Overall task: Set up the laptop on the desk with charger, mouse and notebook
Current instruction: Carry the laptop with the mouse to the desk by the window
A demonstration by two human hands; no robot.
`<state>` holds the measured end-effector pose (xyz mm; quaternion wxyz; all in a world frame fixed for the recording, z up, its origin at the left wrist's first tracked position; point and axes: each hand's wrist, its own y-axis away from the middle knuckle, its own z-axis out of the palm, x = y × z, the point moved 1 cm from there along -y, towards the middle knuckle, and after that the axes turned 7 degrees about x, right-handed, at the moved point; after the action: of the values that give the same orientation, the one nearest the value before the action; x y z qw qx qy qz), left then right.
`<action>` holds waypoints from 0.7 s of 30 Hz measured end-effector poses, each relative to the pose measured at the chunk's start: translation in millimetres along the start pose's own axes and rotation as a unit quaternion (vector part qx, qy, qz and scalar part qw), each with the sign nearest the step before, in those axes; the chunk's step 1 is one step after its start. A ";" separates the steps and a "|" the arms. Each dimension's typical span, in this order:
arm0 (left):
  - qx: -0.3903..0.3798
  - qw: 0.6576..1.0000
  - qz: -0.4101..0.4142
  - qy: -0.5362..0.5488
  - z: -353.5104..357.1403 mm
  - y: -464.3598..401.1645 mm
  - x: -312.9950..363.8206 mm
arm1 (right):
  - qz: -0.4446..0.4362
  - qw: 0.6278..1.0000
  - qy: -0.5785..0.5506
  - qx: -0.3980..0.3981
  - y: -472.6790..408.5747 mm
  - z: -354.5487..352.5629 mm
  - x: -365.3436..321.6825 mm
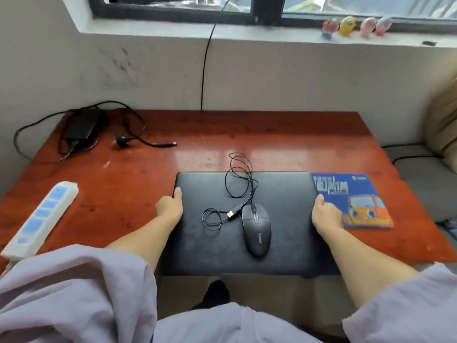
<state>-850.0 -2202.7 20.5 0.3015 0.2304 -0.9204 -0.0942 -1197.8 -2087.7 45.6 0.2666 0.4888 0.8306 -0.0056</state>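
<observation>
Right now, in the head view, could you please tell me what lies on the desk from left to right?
White power strip → black charger brick → left hand → black wired mouse → right hand → blue notebook with an orange bus.

Soft daylight from window (247, 6) — glare on desk (247, 149); edges warped, perhaps slightly blurred.

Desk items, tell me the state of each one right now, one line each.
laptop: closed, gripped at both sides
left hand: on laptop's left edge
right hand: on laptop's right edge
mouse: on the lid, unplugged
charger: unplugged
notebook: closed, partly under laptop
power strip: sockets empty
</observation>
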 end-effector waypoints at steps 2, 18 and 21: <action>-0.005 1.000 -0.002 -0.012 2.8 -31.1 28.0 | 0.012 1.000 0.006 -0.004 -27.4 7.5 -26.5; -0.014 0.996 -0.001 -0.089 22.2 -180.8 117.0 | -0.074 0.991 0.073 -0.080 -172.7 64.5 -159.4; -0.024 0.994 0.007 -0.109 25.8 -189.6 114.4 | -0.077 0.990 0.089 -0.075 -173.4 71.7 -158.3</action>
<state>-877.3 -2422.9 -0.8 0.2053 0.2050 -0.9470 -0.1383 -1247.6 -2325.6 11.5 0.2268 0.4006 0.8841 0.0800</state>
